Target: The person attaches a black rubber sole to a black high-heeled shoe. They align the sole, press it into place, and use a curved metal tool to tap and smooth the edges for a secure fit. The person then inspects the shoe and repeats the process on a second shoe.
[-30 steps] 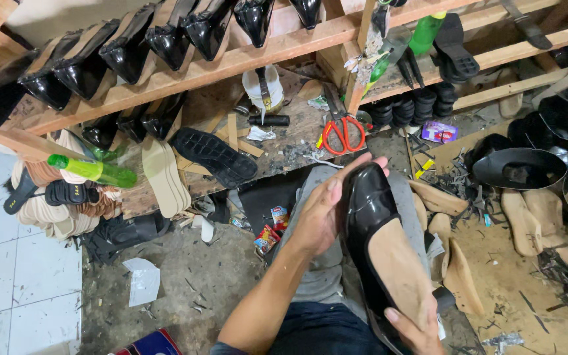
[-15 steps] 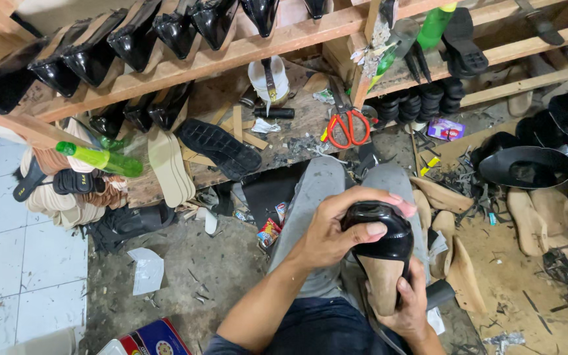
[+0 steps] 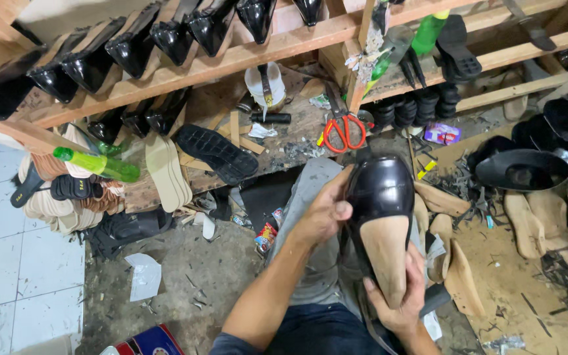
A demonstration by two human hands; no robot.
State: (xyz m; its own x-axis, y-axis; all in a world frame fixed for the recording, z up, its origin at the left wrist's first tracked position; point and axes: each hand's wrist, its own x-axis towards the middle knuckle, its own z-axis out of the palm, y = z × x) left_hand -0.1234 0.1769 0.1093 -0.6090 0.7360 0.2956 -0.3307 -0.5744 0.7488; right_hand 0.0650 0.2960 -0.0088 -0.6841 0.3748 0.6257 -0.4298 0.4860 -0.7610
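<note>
Two bare hands grip a glossy black leather shoe upper with a tan insole board point(image 3: 381, 223) over the lap, long axis running away from the worker: left hand point(image 3: 323, 213) clasping its toe-side edge, right hand point(image 3: 399, 302) cupping the near end

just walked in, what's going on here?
A person seated at a cluttered shoemaking bench holds a glossy black shoe sole-up over their lap. The left hand grips its side near the toe; the right hand supports the tan insole end from below. Red-handled scissors lie on the bench ahead, and more black shoes sit on the wooden rack above.
</note>
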